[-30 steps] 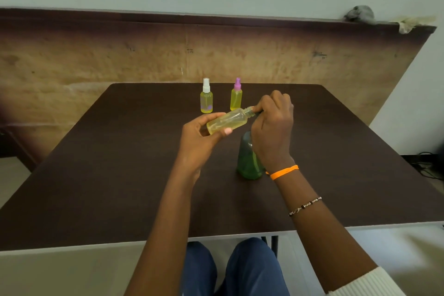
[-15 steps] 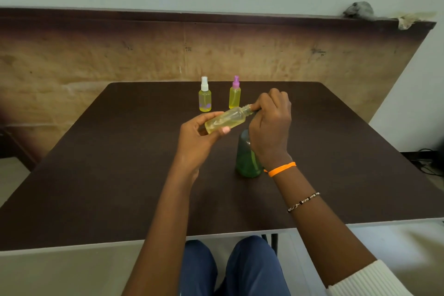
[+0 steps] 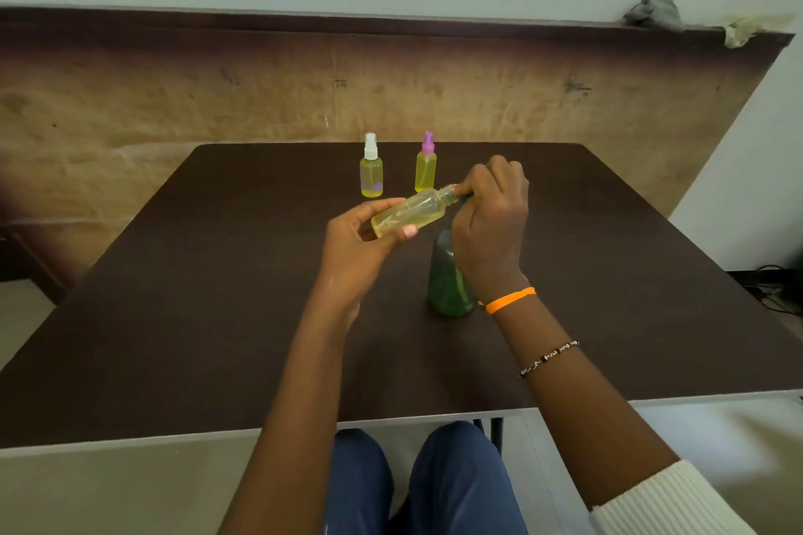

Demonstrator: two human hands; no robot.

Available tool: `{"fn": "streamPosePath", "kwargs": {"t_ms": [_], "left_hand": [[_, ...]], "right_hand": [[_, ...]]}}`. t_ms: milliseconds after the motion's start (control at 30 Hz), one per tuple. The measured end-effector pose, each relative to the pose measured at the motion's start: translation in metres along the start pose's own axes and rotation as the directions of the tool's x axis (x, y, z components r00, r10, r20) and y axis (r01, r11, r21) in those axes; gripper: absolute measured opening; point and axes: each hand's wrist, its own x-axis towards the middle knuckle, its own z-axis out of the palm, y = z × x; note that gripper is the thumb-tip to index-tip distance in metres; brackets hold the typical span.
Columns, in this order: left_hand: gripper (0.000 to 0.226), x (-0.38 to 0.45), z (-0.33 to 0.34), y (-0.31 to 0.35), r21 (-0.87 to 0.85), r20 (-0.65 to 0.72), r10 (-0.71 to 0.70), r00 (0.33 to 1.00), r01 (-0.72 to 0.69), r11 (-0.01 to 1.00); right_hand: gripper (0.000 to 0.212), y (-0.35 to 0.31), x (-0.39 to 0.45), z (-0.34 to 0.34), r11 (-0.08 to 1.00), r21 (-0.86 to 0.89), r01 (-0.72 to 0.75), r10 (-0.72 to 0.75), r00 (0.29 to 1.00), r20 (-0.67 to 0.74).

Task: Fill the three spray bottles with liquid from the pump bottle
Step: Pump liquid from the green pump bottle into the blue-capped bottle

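My left hand (image 3: 354, 248) grips a clear spray bottle (image 3: 410, 213) part full of yellow liquid, tilted almost flat with its open threaded neck pointing right. My right hand (image 3: 491, 222) is closed over the head of the green pump bottle (image 3: 447, 282), which stands on the table under it; the nozzle meets the tilted bottle's neck. The pump head itself is hidden by my fingers. Two more spray bottles stand upright at the back: one with a white cap (image 3: 371, 167) and one with a purple cap (image 3: 426, 164), both holding yellow liquid.
A dark brown table (image 3: 195, 295) carries everything; its near edge runs across the lower view above my blue-trousered knees. A wooden panel stands behind the table's far edge, with grey cloth (image 3: 652, 11) on its top right corner. Cables lie on the floor at right.
The hands and the tilted bottle stay almost where they were; the view has shifted slightly. The liquid level change cannot be told.
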Motion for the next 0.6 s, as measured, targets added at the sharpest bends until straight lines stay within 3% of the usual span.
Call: {"fn": "streamPosePath", "kwargs": {"t_ms": [333,600], "left_hand": [[0.032,0.001,-0.001,-0.007,0.019,0.005,-0.036,0.999,0.035,0.999],[0.033,0.002,-0.001,0.002,0.006,-0.005,-0.01,1.0,0.01,1.0]], "right_hand": [[0.021,0.007,-0.013,0.005,1.0,-0.024,0.014,-0.015,0.999,-0.047],[0.021,-0.002,-0.001,-0.004,1.0,-0.015,0.003,-0.003,1.0,0.026]]}}
